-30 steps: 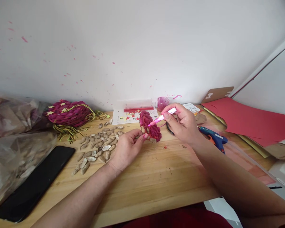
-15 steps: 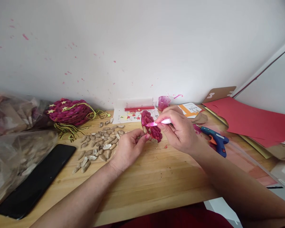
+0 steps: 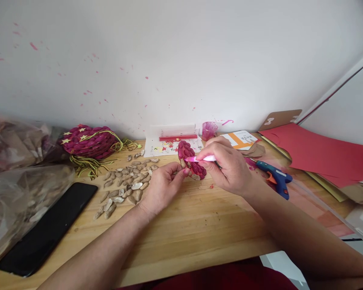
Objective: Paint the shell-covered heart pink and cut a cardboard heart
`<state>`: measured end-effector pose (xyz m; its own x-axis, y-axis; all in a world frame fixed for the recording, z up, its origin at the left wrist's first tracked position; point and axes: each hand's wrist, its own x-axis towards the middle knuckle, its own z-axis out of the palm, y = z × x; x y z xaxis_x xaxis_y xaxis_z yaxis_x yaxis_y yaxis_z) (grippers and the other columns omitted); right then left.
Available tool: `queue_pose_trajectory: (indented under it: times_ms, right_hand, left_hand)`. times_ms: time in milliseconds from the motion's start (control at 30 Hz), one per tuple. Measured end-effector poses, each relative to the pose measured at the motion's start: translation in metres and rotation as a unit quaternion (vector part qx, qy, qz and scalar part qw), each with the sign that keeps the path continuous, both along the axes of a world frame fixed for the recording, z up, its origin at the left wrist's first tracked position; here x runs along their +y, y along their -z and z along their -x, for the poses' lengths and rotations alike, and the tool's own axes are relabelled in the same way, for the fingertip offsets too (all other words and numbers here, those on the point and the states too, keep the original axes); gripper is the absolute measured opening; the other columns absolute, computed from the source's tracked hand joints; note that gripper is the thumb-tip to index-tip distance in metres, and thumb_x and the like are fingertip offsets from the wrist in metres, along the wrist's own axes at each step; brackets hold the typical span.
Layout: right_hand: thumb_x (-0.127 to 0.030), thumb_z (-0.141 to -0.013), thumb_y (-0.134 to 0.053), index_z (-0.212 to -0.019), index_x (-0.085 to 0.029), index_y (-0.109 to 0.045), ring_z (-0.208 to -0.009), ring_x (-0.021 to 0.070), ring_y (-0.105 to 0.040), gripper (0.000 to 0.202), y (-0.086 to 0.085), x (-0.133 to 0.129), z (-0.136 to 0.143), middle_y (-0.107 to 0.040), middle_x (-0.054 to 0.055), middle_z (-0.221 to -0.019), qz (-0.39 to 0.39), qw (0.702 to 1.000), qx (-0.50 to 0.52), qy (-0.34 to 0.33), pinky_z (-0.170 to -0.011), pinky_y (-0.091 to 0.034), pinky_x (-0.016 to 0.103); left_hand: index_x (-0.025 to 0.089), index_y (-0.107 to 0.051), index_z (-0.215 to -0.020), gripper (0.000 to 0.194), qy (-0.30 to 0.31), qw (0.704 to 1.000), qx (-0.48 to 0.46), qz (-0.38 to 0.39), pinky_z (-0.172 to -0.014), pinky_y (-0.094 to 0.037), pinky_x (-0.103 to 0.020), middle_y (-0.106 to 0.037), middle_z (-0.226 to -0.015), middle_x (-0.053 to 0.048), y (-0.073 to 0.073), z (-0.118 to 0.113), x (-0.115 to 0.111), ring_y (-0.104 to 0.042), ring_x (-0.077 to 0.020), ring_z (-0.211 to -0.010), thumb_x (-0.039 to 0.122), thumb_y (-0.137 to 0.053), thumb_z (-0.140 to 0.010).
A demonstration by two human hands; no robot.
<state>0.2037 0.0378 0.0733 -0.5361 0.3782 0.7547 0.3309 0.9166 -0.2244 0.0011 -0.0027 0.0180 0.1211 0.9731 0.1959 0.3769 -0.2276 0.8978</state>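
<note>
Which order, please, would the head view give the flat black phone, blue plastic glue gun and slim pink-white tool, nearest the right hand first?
1. Slim pink-white tool: in the right hand.
2. Blue plastic glue gun: to its right.
3. Flat black phone: far left.

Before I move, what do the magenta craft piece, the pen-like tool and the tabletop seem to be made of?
Magenta craft piece: probably painted peanut shells, slightly shiny; its lobes are shell-shaped and bare tan shells show at its lower edge.
Pen-like tool: likely smooth plastic, judging by its even white barrel and pink end.
Tabletop: wood or wood-look, satin, with pale streaky grain.
</note>
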Motion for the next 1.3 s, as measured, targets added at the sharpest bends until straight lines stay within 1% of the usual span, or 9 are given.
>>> queue_pose_trajectory:
  times_ms: [167, 300, 400, 633, 733, 900, 1133, 1300]
  right_hand:
    - [-0.015, -0.095, -0.057, -0.093, -0.023, -0.059, -0.088, 0.0216, -0.059, 0.008, -0.0009, -0.0007, -0.0005, -0.069, 0.003, -0.085, 0.002, 1.000, -0.018, -0.005, -0.081, -0.048, 0.037]
    - [-0.019, -0.095, -0.060, -0.094, -0.023, -0.059, -0.088, 0.0216, -0.059, 0.004, -0.0002, 0.0003, -0.0018, -0.069, 0.003, -0.085, 0.008, 1.000, -0.001, 0.006, -0.082, -0.049, 0.039]
    - [-0.018, -0.095, -0.060, -0.095, -0.022, -0.059, -0.089, 0.0216, -0.059, 0.004, 0.0004, 0.0011, -0.0020, -0.070, 0.004, -0.086, 0.005, 1.000, 0.007, 0.012, -0.083, -0.049, 0.039]
    - [-0.021, -0.097, -0.058, -0.094, -0.022, -0.059, -0.088, 0.0211, -0.060, 0.003, -0.0006, -0.0009, -0.0001, -0.070, 0.004, -0.085, 0.006, 1.000, 0.001, 0.003, -0.083, -0.048, 0.038]
    - [-0.021, -0.097, -0.058, -0.093, -0.022, -0.059, -0.087, 0.0206, -0.059, 0.004, -0.0008, -0.0006, -0.0006, -0.069, 0.004, -0.086, 0.016, 1.000, -0.008, 0.002, -0.080, -0.048, 0.036]
    - [-0.021, -0.096, -0.058, -0.092, -0.021, -0.058, -0.086, 0.0204, -0.059, 0.004, -0.0007, 0.0007, -0.0028, -0.068, 0.003, -0.085, 0.032, 0.999, -0.011, 0.012, -0.080, -0.047, 0.037]
    - [-0.022, -0.096, -0.059, -0.094, -0.022, -0.059, -0.085, 0.0203, -0.059, 0.002, 0.0000, 0.0012, -0.0028, -0.068, 0.003, -0.087, 0.040, 0.999, -0.002, 0.012, -0.079, -0.047, 0.037]
    - [-0.021, -0.097, -0.057, -0.095, -0.023, -0.059, -0.086, 0.0213, -0.059, 0.003, -0.0012, 0.0009, -0.0047, -0.067, 0.004, -0.088, 0.051, 0.998, 0.010, 0.031, -0.080, -0.047, 0.038]
  left_hand:
    - [0.018, -0.054, -0.067, 0.039, -0.001, 1.000, -0.009, 0.003, -0.056, -0.029, -0.026, -0.043, -0.062, 0.004, 0.0027, 0.0007, 0.0027, -0.036, -0.0116, -0.061, 0.046, -0.058, -0.094]
    - [0.019, -0.053, -0.066, 0.039, -0.005, 1.000, -0.010, 0.002, -0.056, -0.029, -0.026, -0.042, -0.061, 0.004, 0.0022, 0.0004, 0.0032, -0.036, -0.0117, -0.061, 0.045, -0.059, -0.094]
    - [0.019, -0.053, -0.067, 0.038, -0.006, 1.000, -0.001, -0.002, -0.055, -0.029, -0.026, -0.042, -0.061, 0.004, 0.0014, 0.0000, 0.0021, -0.035, -0.0116, -0.060, 0.044, -0.059, -0.093]
    - [0.019, -0.051, -0.066, 0.037, -0.010, 1.000, 0.012, -0.012, -0.055, -0.028, -0.026, -0.040, -0.060, 0.005, 0.0007, -0.0003, 0.0006, -0.035, -0.0114, -0.060, 0.043, -0.059, -0.094]
    - [0.019, -0.051, -0.066, 0.038, -0.008, 1.000, 0.013, -0.003, -0.055, -0.028, -0.025, -0.040, -0.060, 0.005, 0.0010, -0.0007, 0.0005, -0.034, -0.0113, -0.059, 0.043, -0.059, -0.094]
    - [0.019, -0.051, -0.066, 0.039, -0.001, 1.000, 0.007, 0.014, -0.055, -0.028, -0.025, -0.040, -0.061, 0.005, 0.0018, -0.0007, 0.0001, -0.034, -0.0112, -0.059, 0.045, -0.059, -0.093]
    - [0.019, -0.052, -0.066, 0.038, -0.010, 1.000, 0.013, 0.010, -0.055, -0.028, -0.025, -0.041, -0.060, 0.005, 0.0022, -0.0003, 0.0006, -0.034, -0.0114, -0.059, 0.045, -0.059, -0.093]
    - [0.019, -0.053, -0.067, 0.037, -0.014, 1.000, 0.019, 0.002, -0.054, -0.028, -0.025, -0.041, -0.060, 0.005, 0.0021, 0.0003, -0.0006, -0.034, -0.0113, -0.058, 0.045, -0.059, -0.093]
